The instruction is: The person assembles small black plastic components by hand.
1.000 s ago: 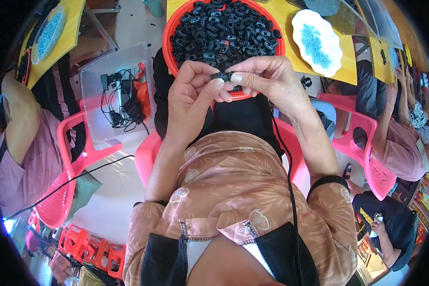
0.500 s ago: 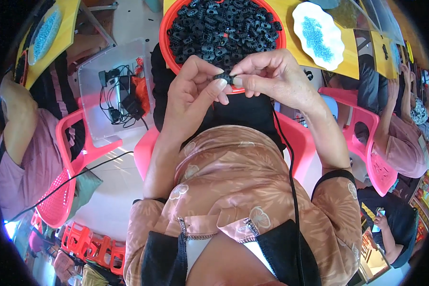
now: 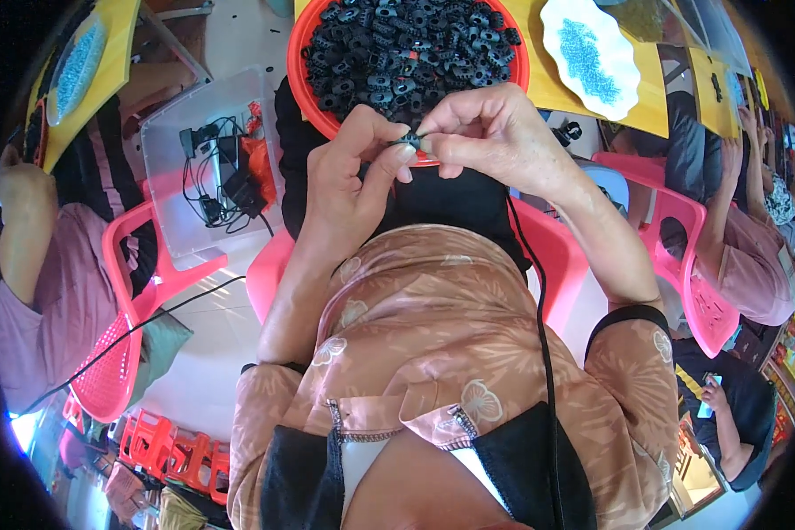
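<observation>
In the head view, the only 1 we have, we see the small black piece [image 3: 410, 140] held between 2 hands, just in front of the near rim of the red basin [image 3: 297, 71], above the lap. The left hand [image 3: 349, 175] pinches its left end between thumb and forefinger; the right hand [image 3: 502, 141] is closed the same way at the right end, though its fingertips hide part of the contact. Judging by the ridged black pieces [image 3: 380, 75] heaped in the basin, we expect it to be light, stiff, moulded plastic, hardly fragile, with ridges that should keep it from slipping. Its smallness leaves room for little more than fingertips, so we would take it by its 2 ends, leaving the middle free.
</observation>
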Available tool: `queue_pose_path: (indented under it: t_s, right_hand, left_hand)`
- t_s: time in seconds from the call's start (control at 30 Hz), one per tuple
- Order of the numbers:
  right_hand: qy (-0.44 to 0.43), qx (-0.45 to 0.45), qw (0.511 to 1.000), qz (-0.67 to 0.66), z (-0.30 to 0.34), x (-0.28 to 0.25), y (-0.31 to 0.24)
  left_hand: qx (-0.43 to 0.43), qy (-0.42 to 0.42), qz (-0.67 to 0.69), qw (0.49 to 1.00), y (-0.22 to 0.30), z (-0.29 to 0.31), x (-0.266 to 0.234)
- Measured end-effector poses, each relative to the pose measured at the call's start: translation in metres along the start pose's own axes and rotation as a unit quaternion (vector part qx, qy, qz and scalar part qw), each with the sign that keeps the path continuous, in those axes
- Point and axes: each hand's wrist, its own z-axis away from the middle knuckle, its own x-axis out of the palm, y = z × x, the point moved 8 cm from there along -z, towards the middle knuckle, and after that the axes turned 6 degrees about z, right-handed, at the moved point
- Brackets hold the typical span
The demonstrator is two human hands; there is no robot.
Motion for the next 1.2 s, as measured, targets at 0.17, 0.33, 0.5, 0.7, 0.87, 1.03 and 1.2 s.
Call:
queue_pose_path:
  t_s: [0.17, 0.33, 0.5, 0.7, 0.87, 1.03, 1.2]
  right_hand:
    - [-0.049, 0.017, 0.998, -0.039, 0.002, -0.004, -0.009]
    - [-0.061, 0.045, 0.994, -0.082, 0.005, -0.007, -0.005]
    - [-0.001, 0.045, 0.996, -0.077, 0.011, -0.006, 0.002]
    - [0.043, 0.058, 0.997, 0.028, 0.020, -0.031, -0.023]
    - [0.288, -0.090, 0.899, 0.317, 0.031, -0.199, -0.107]
    - [0.293, -0.200, 0.923, 0.149, 0.006, -0.278, -0.145]
    - [0.386, -0.244, 0.812, 0.363, -0.014, -0.214, -0.141]
  left_hand:
    - [0.016, 0.025, 0.109, 0.994, 0.008, 0.003, 0.004]
    - [0.025, 0.004, 0.156, 0.987, 0.019, 0.006, 0.015]
    - [0.012, -0.017, 0.109, 0.994, 0.012, 0.007, 0.022]
    - [-0.082, 0.010, 0.110, 0.990, -0.007, 0.006, 0.030]
    - [-0.051, 0.042, 0.077, 0.995, -0.006, -0.001, 0.021]
    - [-0.039, 0.081, 0.067, 0.994, -0.006, -0.007, 0.008]
    - [-0.057, 0.100, 0.091, 0.989, -0.009, -0.008, 0.004]
